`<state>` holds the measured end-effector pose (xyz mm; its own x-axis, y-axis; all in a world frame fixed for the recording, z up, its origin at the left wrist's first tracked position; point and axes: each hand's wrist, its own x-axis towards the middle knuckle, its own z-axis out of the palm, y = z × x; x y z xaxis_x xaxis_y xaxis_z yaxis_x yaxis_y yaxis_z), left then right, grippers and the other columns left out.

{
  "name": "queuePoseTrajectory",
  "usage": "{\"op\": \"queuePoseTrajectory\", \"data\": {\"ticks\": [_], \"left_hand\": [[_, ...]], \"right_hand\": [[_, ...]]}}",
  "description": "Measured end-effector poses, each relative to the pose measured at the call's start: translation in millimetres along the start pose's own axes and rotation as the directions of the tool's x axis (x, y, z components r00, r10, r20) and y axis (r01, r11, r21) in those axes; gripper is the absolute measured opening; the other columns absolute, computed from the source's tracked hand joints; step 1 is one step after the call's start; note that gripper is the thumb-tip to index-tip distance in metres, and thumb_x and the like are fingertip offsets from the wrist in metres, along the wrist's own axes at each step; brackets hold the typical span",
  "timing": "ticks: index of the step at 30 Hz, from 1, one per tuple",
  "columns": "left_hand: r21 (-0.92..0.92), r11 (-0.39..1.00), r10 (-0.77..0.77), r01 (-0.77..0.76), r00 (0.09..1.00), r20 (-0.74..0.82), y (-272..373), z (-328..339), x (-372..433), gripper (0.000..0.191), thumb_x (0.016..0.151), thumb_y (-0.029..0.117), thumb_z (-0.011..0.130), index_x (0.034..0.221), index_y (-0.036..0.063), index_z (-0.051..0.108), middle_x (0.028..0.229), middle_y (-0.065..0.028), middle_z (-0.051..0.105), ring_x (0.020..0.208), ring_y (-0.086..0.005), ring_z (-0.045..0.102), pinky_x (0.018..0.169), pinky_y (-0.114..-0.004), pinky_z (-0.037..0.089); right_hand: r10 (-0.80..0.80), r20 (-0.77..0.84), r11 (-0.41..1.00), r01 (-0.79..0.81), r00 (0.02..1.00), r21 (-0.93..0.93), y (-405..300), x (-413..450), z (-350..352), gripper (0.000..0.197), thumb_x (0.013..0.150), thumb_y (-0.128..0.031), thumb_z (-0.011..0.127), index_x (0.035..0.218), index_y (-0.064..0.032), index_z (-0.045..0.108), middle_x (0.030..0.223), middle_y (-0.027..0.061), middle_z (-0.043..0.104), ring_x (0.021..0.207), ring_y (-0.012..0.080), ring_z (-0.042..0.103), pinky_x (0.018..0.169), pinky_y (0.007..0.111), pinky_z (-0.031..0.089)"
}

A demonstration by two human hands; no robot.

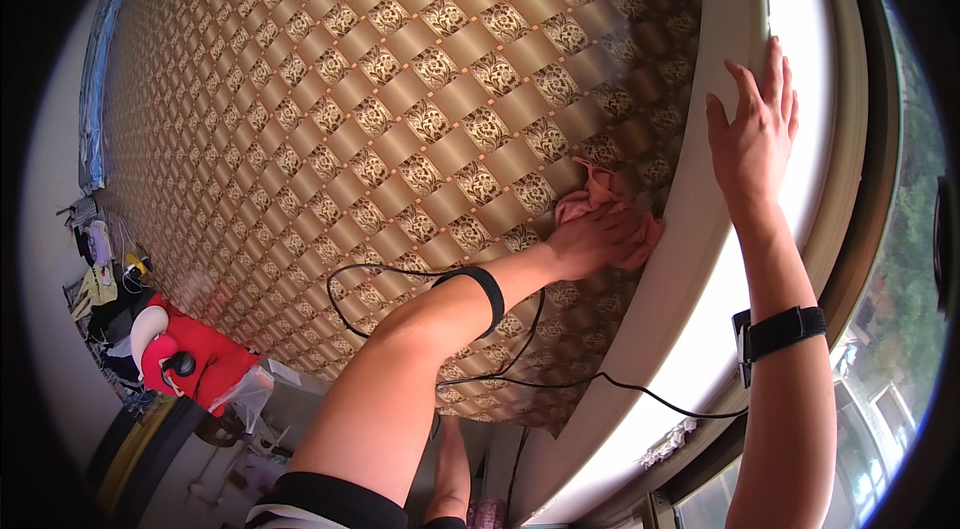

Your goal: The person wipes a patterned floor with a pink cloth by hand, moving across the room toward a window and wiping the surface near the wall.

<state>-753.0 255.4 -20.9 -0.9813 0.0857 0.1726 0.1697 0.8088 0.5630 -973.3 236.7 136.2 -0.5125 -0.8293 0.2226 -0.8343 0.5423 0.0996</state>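
Observation:
My left hand (596, 240) lies on a crumpled pink cloth (592, 191), with its fingers over the folds. Beneath the cloth spreads a brown and gold patterned covering (405, 93), near its shaded right edge. My right hand (754, 135) rests palm down on the white window sill (720, 281), its fingers apart and nothing in them. A black strap (491, 296) circles my left forearm. Another black strap with a small device (784, 337) is on my right wrist. A thin black cable (637, 390) joins the two arms' gear and loops over the covering.
Window glass (900, 229) and its dark frame border the right side. White crumpled material (667, 443) lies in the sill's lower corner. At the left are a red cloth item (202, 349), a white-and-red cap (154, 337), a clear plastic bag (251, 394) and piled clothes (97, 289).

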Motion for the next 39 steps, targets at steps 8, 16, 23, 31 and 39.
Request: {"op": "queuePoseTrajectory", "data": {"ticks": [8, 16, 23, 31, 39], "left_hand": [[-0.421, 0.889, -0.242, 0.179, 0.965, -0.101, -42, -50, 47, 0.066, 0.075, 0.016, 0.070, 0.138, 0.0102, 0.053, 0.139, -0.0155, 0.050, 0.132, -0.0366, 0.043, 0.111, -0.050, 0.034], [0.193, 0.966, -0.128, 0.170, 0.969, -0.212, -71, -39, 59, 0.066, 0.077, 0.052, 0.064, 0.137, 0.0265, 0.051, 0.149, -0.0115, 0.040, 0.136, -0.0381, 0.037, 0.113, -0.061, 0.025], [0.060, 0.995, -0.068, 0.081, 0.978, -0.199, -59, -4, 33, 0.051, 0.079, 0.039, 0.062, 0.127, 0.0228, 0.055, 0.133, -0.0047, 0.054, 0.126, -0.0312, 0.049, 0.102, -0.051, 0.041], [0.112, 0.963, 0.257, -0.243, 0.958, -0.130, -22, 6, -22, 0.044, 0.078, 0.021, 0.063, 0.122, 0.0171, 0.061, 0.113, -0.0006, 0.062, 0.112, -0.0238, 0.058, 0.089, -0.039, 0.049], [-0.164, 0.986, -0.090, 0.030, 0.924, -0.370, -25, -39, 19, 0.053, 0.064, 0.024, 0.083, 0.114, 0.0148, 0.067, 0.127, -0.0043, 0.060, 0.121, -0.0270, 0.054, 0.098, -0.043, 0.044]], "right_hand": [[-0.030, -0.073, 0.999, 0.032, 0.997, 0.031, 2, 1, 3, 0.042, 0.085, -0.024, 0.071, 0.125, -0.0149, 0.063, 0.157, 0.0127, 0.036, 0.145, 0.0319, 0.032, 0.118, 0.046, 0.025], [-0.064, -0.092, 0.998, 0.066, 0.994, 0.012, 6, 3, 3, 0.040, 0.088, -0.025, 0.069, 0.126, -0.0148, 0.063, 0.156, 0.0136, 0.037, 0.144, 0.0324, 0.033, 0.117, 0.045, 0.028], [-0.056, -0.132, 0.997, 0.061, 0.990, 0.037, 5, 2, 12, 0.045, 0.088, -0.028, 0.069, 0.130, -0.0154, 0.061, 0.156, 0.0131, 0.037, 0.144, 0.0320, 0.033, 0.117, 0.046, 0.027], [-0.045, -0.125, 0.998, 0.050, 0.991, 0.040, 1, 8, 4, 0.051, 0.087, -0.030, 0.071, 0.135, -0.0157, 0.057, 0.156, 0.0130, 0.037, 0.145, 0.0321, 0.033, 0.118, 0.047, 0.027], [-0.043, -0.098, 0.998, 0.048, 0.994, 0.042, 0, 2, -7, 0.059, 0.086, -0.035, 0.073, 0.138, -0.0166, 0.054, 0.156, 0.0136, 0.037, 0.145, 0.0330, 0.033, 0.117, 0.048, 0.026]]}}
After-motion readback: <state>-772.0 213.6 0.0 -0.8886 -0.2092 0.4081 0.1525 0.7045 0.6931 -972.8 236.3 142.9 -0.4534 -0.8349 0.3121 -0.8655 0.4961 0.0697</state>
